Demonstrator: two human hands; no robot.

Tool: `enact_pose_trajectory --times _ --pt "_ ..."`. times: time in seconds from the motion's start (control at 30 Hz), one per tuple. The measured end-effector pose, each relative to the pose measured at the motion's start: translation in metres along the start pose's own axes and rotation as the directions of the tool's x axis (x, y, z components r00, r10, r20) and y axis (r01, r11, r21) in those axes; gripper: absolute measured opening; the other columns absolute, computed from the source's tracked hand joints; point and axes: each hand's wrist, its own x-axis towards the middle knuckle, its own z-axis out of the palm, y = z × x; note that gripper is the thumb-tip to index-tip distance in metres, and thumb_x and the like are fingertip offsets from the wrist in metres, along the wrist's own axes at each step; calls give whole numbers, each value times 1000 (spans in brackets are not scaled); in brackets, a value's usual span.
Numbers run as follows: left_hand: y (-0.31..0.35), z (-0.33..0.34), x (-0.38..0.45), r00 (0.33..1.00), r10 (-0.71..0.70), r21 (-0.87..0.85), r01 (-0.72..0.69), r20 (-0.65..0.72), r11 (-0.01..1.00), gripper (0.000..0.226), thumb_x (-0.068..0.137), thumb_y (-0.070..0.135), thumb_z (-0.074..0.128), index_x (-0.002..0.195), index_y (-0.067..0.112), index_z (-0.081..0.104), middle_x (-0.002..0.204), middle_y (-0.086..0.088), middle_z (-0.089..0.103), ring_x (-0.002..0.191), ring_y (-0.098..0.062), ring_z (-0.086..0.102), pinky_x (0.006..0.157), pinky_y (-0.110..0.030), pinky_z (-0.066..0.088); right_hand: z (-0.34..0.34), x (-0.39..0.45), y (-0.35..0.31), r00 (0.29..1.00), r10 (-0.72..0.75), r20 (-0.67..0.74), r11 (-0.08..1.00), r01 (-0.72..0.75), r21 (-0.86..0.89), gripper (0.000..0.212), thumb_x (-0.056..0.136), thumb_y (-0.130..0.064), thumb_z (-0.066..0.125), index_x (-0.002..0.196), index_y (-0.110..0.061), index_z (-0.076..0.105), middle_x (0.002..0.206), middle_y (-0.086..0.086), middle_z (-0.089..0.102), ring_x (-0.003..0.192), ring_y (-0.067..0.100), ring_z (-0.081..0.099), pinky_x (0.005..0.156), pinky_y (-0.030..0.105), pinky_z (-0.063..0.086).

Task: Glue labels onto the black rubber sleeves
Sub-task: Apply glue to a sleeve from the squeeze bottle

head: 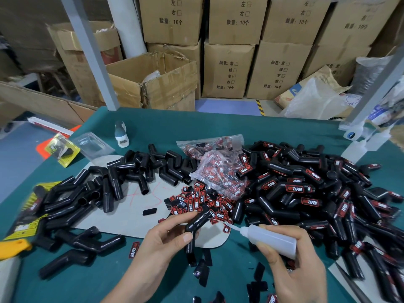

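Observation:
My left hand (pixel 168 237) grips a bent black rubber sleeve (pixel 196 223) above the green table. My right hand (pixel 290 259) holds a small translucent glue bottle (pixel 271 239), its thin nozzle pointing left toward the sleeve and ending just right of it. A heap of loose red-and-black labels (pixel 201 202) lies just beyond the sleeve. Unlabelled sleeves (pixel 122 178) are piled at the left. Labelled sleeves (pixel 306 193) are heaped at the right.
Clear bags of labels (pixel 218 162) sit mid-table on a grey mat (pixel 131 217). A white bottle (pixel 121 134), blister packs (pixel 63 149) and a yellow tool (pixel 13 248) lie at the left. More glue bottles (pixel 358 141) stand far right. Cardboard boxes (pixel 227 68) are stacked behind.

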Motion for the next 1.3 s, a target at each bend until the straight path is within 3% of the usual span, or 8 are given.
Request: enact_pose_trajectory --times 0.3,0.47,0.7,0.9,0.97,1.1,1.23,1.3 --pt "0 -1 0 1000 -4 13 4 0 1000 57 66 32 89 121 22 77 129 -13 71 123 -39 63 110 -45 47 0 0 -4 1000 -19 4 1000 19 -8 26 80 -48 73 105 -44 65 106 -14 75 103 7 70 84 19 52" --pt "1 0 0 1000 -2 26 2 5 1000 56 67 32 89 121 23 77 129 -12 71 122 -36 65 110 -45 47 -1 -1 2 1000 -17 8 1000 18 -24 32 78 -31 78 105 -44 65 106 -13 76 104 7 70 84 23 53" --pt "0 -1 1 1000 8 38 -7 -5 999 56 66 32 89 120 23 78 130 -11 71 122 -33 66 108 -42 48 -1 1 -2 1000 -20 9 1000 20 -1 26 80 -49 70 106 -44 65 107 -13 75 104 7 70 83 19 52" --pt "0 1 2 1000 30 39 -29 -8 999 48 71 17 85 118 21 79 129 -14 70 122 -35 65 110 -43 48 0 1 -3 999 -32 6 999 32 -25 27 80 -46 74 105 -46 65 106 -14 75 102 5 70 81 16 52" --pt "0 1 1 1000 26 38 -25 -7 999 49 70 18 86 118 21 79 128 -14 70 121 -35 65 110 -42 48 -1 1 -3 1000 -26 2 999 26 -26 30 80 -40 79 105 -45 65 106 -14 75 102 6 70 81 20 53" --pt "1 1 1 1000 13 46 -13 -15 999 48 70 19 86 118 21 79 129 -11 71 121 -30 66 110 -43 47 2 0 -7 999 -30 21 999 30 -17 26 80 -47 73 104 -44 65 105 -14 76 101 5 70 82 13 51" --pt "1 0 1 1000 6 61 -5 -14 998 49 69 22 88 117 23 79 129 -9 71 121 -28 67 104 -38 49 0 0 -3 1000 -10 5 1000 11 -23 33 78 -34 79 105 -46 66 104 -13 76 101 7 70 81 24 53" --pt "1 0 1 1000 5 70 -4 -12 998 47 72 18 85 118 24 79 129 -9 71 122 -29 66 103 -36 49 1 0 -5 1000 -22 14 1000 22 -21 31 77 -38 80 104 -45 66 103 -13 76 100 7 70 80 20 52"
